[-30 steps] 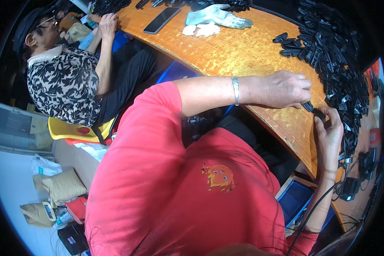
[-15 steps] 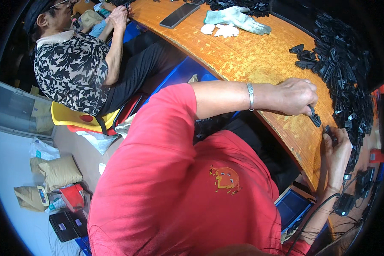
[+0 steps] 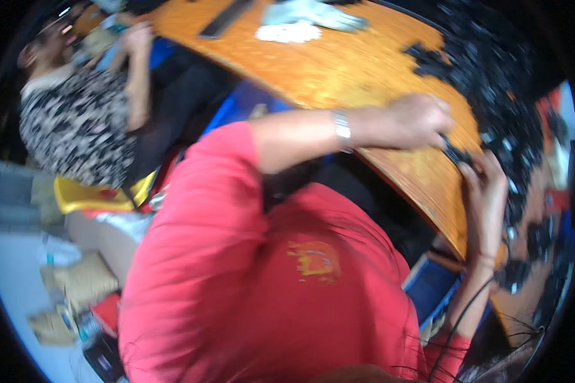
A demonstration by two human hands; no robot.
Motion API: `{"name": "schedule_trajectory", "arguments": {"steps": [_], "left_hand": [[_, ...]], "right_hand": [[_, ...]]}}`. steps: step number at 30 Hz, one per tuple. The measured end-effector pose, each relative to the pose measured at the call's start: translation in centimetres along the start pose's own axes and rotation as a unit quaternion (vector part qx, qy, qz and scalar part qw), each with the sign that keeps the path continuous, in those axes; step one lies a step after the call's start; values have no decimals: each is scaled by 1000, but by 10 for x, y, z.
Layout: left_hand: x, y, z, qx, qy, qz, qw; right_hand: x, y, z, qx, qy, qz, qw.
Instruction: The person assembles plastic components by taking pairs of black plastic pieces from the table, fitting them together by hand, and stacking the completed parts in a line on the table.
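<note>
We hold a small black part (image 3: 454, 152) just over the near edge of the wooden table (image 3: 345, 80). Our left hand (image 3: 418, 121) is curled and grips its top end. Our right hand (image 3: 487, 180) pinches the low end with thumb and fingers. It is too blurry for us to tell if this is one piece or two. A big pile of black parts (image 3: 492, 76) lies along the table's right side. Farther off, we see a pale glove (image 3: 316, 14) beside white scraps (image 3: 289, 32). Another person (image 3: 76, 124) sits to our left.
</note>
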State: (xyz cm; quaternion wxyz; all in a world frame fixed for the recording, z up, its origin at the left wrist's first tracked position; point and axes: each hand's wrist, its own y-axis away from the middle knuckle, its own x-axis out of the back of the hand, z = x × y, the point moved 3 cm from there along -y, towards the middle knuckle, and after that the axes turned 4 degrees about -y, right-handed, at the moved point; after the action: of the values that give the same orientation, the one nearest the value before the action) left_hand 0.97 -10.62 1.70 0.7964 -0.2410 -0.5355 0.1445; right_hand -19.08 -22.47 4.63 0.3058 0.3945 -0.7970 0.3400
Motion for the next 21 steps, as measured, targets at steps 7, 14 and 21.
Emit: {"name": "schedule_trajectory", "arguments": {"steps": [7, 14, 21], "left_hand": [[14, 5, 8, -2, -18, -20, 1000], [13, 0, 7, 18, 0, -32, 999], [5, -4, 12, 4, 7, -28, 1000]], "right_hand": [[-5, -5, 7, 36, 6, 11, 999], [-5, 0, 14, 55, 22, 23, 998], [-17, -17, 3, 136, 72, 29, 988]]}}
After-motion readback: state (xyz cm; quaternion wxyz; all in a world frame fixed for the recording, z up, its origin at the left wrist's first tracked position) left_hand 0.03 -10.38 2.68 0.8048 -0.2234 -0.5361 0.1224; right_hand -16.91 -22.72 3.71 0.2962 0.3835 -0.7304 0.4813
